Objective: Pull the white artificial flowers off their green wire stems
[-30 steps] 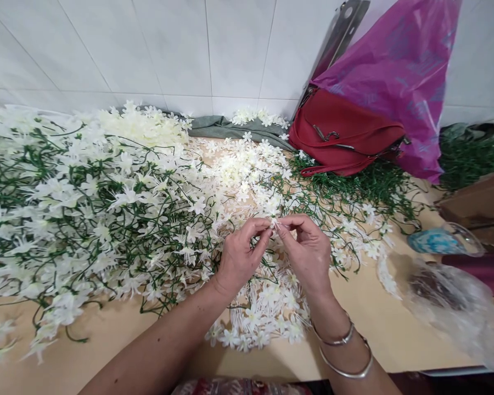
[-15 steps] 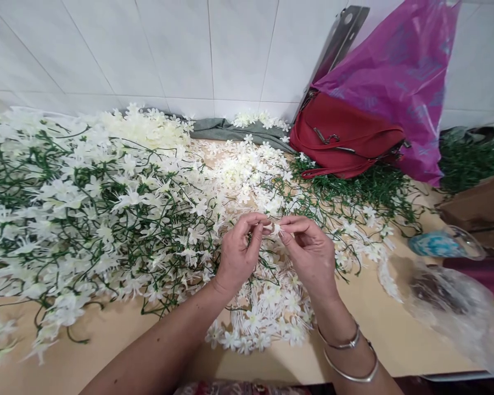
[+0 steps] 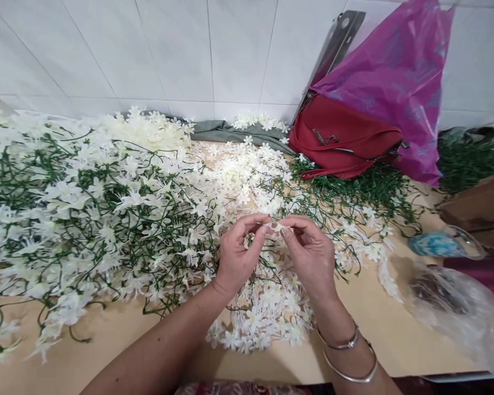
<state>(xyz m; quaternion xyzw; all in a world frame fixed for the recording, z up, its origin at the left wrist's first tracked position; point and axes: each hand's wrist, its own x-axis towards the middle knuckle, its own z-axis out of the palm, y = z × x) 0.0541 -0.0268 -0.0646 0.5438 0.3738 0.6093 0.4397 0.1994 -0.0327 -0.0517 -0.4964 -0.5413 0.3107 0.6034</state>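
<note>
Between my two hands is a small white artificial flower [image 3: 276, 226], pinched from both sides at the middle of the view. My left hand [image 3: 242, 247] grips one side of it with thumb and forefinger. Thumb and forefinger of my right hand [image 3: 310, 249] close on the other side. The fingertips partly hide the flower. Below them lies a loose heap of white flower heads [image 3: 267, 315] with thin white strands. More loose white petals [image 3: 242, 170] spread over the table behind my hands.
A large pile of white flowers on green stems [image 3: 99, 208] fills the left. At the back right, a red bag [image 3: 346, 134] and a purple plastic bag [image 3: 403, 82] rest on green stems [image 3: 362, 186]. A clear plastic bag [image 3: 461, 312] lies at the right edge of the table [image 3: 366, 329].
Both hands stay in nearly the same place. The fingertips have shifted slightly, and the white flower between them sits at a slightly different angle.
</note>
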